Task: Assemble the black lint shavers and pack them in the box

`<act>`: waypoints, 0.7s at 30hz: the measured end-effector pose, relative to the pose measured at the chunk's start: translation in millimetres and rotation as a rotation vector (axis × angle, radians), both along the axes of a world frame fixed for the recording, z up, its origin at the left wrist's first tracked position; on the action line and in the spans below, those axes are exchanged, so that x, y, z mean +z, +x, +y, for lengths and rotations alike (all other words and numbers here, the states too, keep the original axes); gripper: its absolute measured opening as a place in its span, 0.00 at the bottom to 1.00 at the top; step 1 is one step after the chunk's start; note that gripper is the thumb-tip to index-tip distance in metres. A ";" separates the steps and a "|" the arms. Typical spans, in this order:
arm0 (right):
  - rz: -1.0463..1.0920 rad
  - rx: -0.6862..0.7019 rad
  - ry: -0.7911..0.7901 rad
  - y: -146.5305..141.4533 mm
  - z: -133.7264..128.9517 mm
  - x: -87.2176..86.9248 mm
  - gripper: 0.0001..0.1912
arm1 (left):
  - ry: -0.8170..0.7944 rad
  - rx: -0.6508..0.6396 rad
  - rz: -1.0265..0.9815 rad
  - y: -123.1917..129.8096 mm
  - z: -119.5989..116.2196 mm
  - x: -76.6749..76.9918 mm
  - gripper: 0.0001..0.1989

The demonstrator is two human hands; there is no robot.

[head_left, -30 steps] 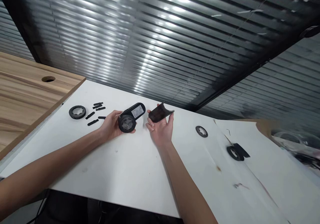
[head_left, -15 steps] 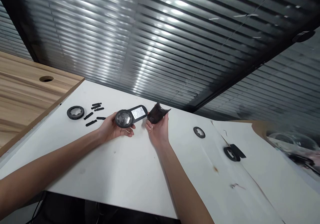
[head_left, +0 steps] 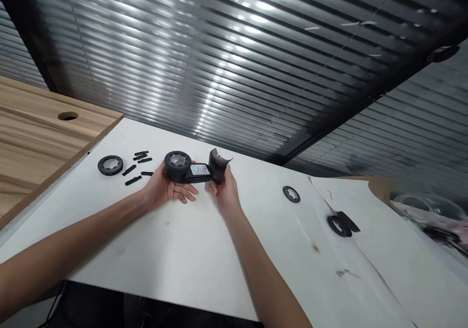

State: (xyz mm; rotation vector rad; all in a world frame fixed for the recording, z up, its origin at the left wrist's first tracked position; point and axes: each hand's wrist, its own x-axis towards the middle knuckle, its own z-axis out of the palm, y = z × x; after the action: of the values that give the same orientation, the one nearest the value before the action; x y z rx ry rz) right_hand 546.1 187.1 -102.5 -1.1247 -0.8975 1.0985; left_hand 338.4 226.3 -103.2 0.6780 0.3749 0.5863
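Head view. Table [head_left: 175, 255], white: far edge along a slatted wall [head_left: 175, 60], left edge meeting a wooden panel [head_left: 44, 138]; bare surface at lower centre; small black strips [head_left: 129, 170] near the left hand [head_left: 161, 186]. Black device [head_left: 183, 174], centre of frame: long axis nearly level, round perforated end left, labelled handle pointing right. Left hand: clasped about the round end, some fingers loose. Right hand [head_left: 227, 191]: gripping a dark curved cover [head_left: 218, 167] at the handle's tip, its concave edge upward; contact cannot be told.
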 end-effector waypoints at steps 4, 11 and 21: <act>-0.185 0.017 0.029 -2.3 -2.3 -2.8 0.37 | -0.018 -0.029 0.024 -0.9 1.5 -1.6 0.51; -0.448 0.014 0.113 -7.0 -9.5 -0.6 0.20 | -0.011 0.009 0.133 3.0 -1.1 -0.8 0.52; -0.554 0.010 0.161 -7.1 -13.3 -0.4 0.16 | 0.007 -0.004 0.110 2.3 -2.2 -2.3 0.52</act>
State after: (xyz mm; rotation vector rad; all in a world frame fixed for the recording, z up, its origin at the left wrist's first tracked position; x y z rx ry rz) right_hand 538.9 173.8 -103.0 -1.3126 -1.3961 0.7093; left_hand 340.7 224.1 -105.5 0.7194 0.4740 0.5486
